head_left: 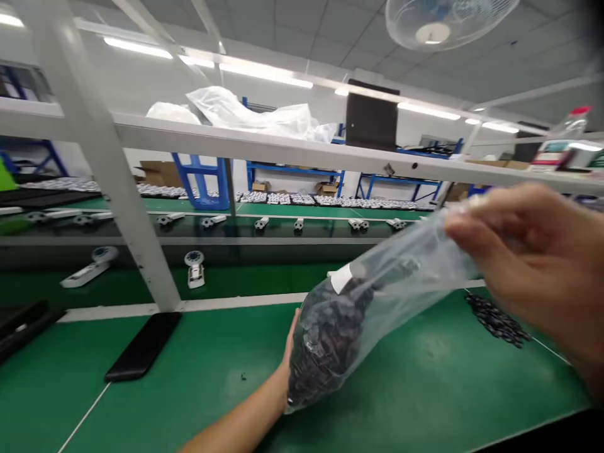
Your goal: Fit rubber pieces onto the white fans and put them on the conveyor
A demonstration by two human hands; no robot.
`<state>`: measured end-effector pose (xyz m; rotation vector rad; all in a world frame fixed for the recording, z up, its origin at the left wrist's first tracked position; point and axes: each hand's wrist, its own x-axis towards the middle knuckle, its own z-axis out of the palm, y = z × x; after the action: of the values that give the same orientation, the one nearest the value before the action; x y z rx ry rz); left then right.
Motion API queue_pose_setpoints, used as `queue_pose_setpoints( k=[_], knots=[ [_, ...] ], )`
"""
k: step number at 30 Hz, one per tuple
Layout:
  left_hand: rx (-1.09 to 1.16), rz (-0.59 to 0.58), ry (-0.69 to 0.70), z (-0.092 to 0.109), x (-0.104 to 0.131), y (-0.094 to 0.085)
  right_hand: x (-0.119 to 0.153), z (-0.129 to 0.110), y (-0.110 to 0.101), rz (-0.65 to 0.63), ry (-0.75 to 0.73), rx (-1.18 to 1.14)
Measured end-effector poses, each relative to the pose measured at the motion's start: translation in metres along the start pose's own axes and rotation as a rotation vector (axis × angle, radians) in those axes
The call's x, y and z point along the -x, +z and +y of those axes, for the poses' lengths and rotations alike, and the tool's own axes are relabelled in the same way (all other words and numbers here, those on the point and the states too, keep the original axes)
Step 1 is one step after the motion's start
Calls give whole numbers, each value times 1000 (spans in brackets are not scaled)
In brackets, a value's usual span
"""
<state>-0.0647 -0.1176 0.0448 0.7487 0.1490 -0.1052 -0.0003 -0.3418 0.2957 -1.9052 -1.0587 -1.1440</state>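
A clear plastic bag (330, 327) full of small black parts hangs tilted above the green worktable (415, 377). My right hand (533, 251) pinches its gathered upper end, thumb and fingers closed on the film. Against the bag's lower left side, my left hand (289, 358) supports the weight of the parts; most of its fingers are hidden behind the bag. A white label (340, 279) sticks to the bag near the top of the black parts. On the table at right, close to my right hand, lies a loose pile of similar black parts (497, 318).
A black phone-like slab (144, 346) lies at left beside a white frame post (113, 163). Beyond the table edge, white handheld devices (194, 269) rest on a dark green line. A blue stool (202, 182) stands farther back. Plastic wrapping (264, 116) lies on the overhead shelf.
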Motion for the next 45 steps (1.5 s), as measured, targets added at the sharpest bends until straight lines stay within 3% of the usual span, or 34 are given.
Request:
queue_pose_setpoints(
  k=[4, 7, 10, 16, 18, 21, 27, 30, 32, 38, 41, 45],
  knots=[
    [175, 121, 83, 2, 20, -42, 63, 47, 7, -253, 103, -58],
    [83, 295, 46, 1, 25, -61, 100, 85, 24, -403, 207, -158],
    [-73, 392, 14, 7, 17, -69, 138, 115, 39, -507, 402, -290],
    [-305, 457, 39, 28, -8, -72, 213, 170, 61, -945, 866, -872],
    [-375, 447, 50, 33, -13, -72, 232, 183, 75, -1038, 912, -873],
    [-447, 429, 70, 34, -14, -74, 248, 192, 104, -1168, 792, -710],
    [-633, 497, 201, 16, -5, -84, 242, 179, 169, -847, 354, -354],
    [-872, 611, 329, 14, -4, -98, 237, 171, 190, -875, 254, -369],
    [-914, 663, 367, 17, -5, -105, 238, 166, 201, -910, 217, -391],
    [-981, 643, 368, 15, -15, -97, 240, 145, 213, -901, 75, -398],
    [-1021, 647, 394, 0, -27, -84, 231, 140, 206, -903, -5, -400],
    [-1041, 597, 391, -29, -52, -62, 216, 155, 194, -935, 6, -393]
  ],
)
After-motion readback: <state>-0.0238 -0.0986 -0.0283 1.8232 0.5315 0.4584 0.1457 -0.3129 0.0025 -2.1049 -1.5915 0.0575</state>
